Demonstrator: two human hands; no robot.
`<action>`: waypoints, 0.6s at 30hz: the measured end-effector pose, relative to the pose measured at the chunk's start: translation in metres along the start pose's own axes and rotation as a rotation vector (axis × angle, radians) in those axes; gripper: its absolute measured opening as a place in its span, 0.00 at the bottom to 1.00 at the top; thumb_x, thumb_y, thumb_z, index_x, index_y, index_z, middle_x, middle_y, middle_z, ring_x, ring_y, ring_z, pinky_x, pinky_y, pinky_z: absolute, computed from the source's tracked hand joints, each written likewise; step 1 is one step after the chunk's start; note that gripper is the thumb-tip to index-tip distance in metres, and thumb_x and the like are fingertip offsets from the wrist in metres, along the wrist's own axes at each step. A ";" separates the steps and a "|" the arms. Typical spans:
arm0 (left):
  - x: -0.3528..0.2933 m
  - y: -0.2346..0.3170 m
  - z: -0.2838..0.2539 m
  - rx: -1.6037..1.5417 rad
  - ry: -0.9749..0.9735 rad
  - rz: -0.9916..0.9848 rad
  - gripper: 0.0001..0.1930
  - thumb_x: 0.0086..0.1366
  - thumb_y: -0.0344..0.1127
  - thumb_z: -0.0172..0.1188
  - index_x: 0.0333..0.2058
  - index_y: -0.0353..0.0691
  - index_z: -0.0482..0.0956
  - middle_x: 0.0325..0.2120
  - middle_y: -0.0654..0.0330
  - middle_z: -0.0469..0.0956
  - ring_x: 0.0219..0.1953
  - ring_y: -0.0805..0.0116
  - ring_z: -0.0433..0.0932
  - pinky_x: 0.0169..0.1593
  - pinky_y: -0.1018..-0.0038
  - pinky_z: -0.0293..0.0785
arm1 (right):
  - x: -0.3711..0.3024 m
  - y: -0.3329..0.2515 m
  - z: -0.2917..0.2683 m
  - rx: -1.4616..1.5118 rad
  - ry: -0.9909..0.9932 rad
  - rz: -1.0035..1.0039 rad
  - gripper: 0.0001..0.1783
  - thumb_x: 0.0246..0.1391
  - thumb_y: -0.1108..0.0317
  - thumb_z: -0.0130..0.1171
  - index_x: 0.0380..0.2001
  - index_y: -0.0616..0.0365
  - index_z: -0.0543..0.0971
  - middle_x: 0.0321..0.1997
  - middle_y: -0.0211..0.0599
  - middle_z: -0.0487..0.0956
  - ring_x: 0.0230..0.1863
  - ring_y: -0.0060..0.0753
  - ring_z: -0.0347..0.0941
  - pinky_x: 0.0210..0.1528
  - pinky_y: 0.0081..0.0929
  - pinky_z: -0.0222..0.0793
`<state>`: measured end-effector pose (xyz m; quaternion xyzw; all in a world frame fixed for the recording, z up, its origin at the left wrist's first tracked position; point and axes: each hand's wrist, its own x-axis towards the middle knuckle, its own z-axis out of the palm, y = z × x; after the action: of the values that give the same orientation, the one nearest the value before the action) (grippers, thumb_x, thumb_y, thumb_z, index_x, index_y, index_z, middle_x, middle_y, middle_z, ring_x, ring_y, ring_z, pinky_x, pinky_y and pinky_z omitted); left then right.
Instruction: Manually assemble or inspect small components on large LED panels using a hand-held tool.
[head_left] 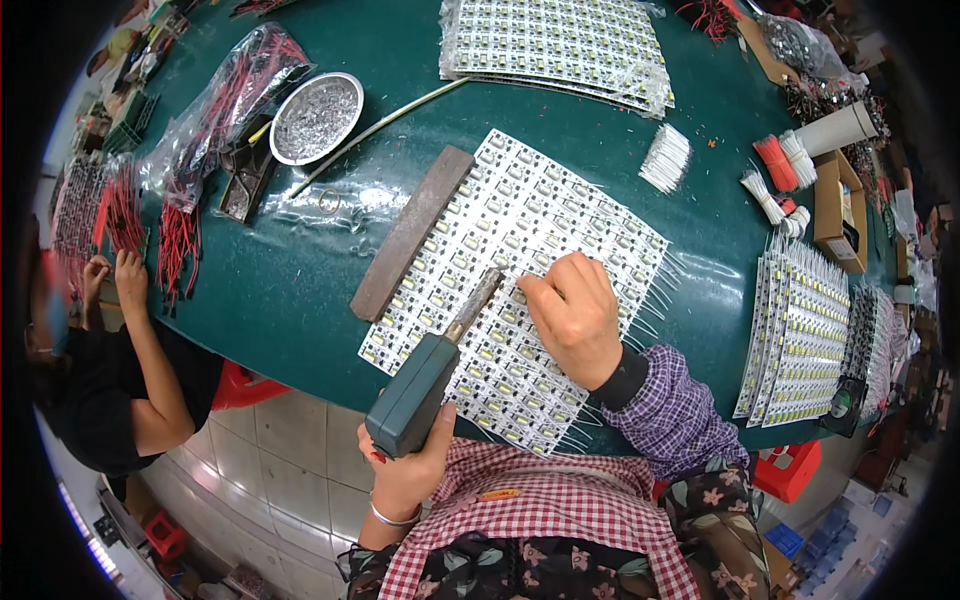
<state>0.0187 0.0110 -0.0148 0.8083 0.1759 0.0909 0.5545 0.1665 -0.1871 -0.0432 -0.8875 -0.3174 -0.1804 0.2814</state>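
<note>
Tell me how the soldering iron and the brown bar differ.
The soldering iron is in the left hand; the brown bar lies along one edge of the LED panel. The iron has a green handle and metal barrel; the bar is one plain block. Both are elongated.

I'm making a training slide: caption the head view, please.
The left hand holds a dark-green boxy soldering gun, metal tip near the right hand, above a white rectangular circuit-board panel.

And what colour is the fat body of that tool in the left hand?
Dark bluish green: the tool's body, best seen in the head view.
</note>
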 end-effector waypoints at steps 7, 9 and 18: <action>-0.003 0.000 0.000 0.047 0.013 -0.002 0.10 0.53 0.25 0.74 0.35 0.34 0.85 0.34 0.56 0.83 0.30 0.64 0.81 0.37 0.72 0.76 | 0.001 -0.001 0.003 0.011 0.020 0.017 0.11 0.43 0.78 0.61 0.34 0.61 0.79 0.30 0.35 0.68 0.35 0.38 0.68 0.38 0.35 0.63; -0.004 0.005 -0.002 -0.019 -0.007 -0.110 0.10 0.53 0.26 0.75 0.35 0.35 0.86 0.37 0.57 0.82 0.34 0.63 0.80 0.42 0.70 0.75 | 0.002 0.001 0.003 0.034 0.050 0.017 0.11 0.43 0.79 0.61 0.34 0.61 0.79 0.31 0.35 0.70 0.36 0.38 0.69 0.38 0.34 0.63; -0.014 -0.006 -0.013 0.067 -0.075 -0.225 0.14 0.54 0.30 0.76 0.40 0.38 0.87 0.46 0.58 0.80 0.46 0.60 0.74 0.55 0.69 0.68 | 0.001 0.002 0.002 0.078 0.034 -0.008 0.10 0.44 0.79 0.62 0.33 0.61 0.79 0.32 0.35 0.72 0.38 0.39 0.70 0.41 0.35 0.64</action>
<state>0.0003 0.0189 -0.0147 0.8044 0.2476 -0.0083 0.5400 0.1686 -0.1869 -0.0450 -0.8713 -0.3230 -0.1840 0.3204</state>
